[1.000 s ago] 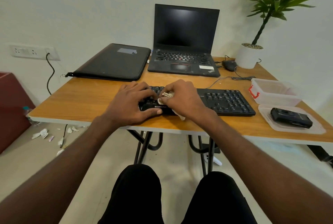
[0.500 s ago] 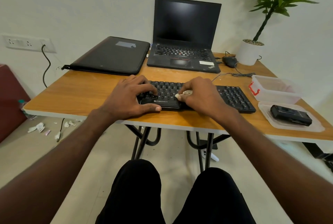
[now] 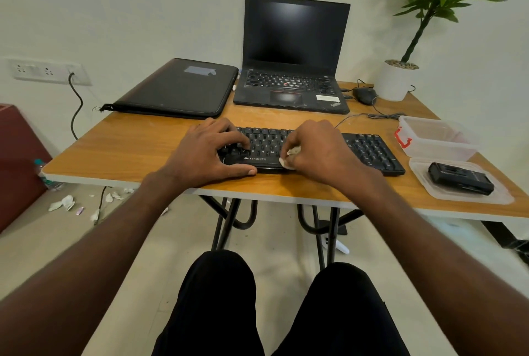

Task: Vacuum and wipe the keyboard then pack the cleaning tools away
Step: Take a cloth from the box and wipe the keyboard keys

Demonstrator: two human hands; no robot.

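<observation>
While gripping wipe [image 3: 289, 158] — right hand [image 3: 320, 152] on keyboard [image 3: 369, 152]

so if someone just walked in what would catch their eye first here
Probably the two hands on the black keyboard at the table's near edge: the left hand braces its left end while the right hand holds a small white wipe against the keys. Behind it stands an open laptop with a dark screen, and on the right a black handheld device lies in a clear plastic lid.
</observation>
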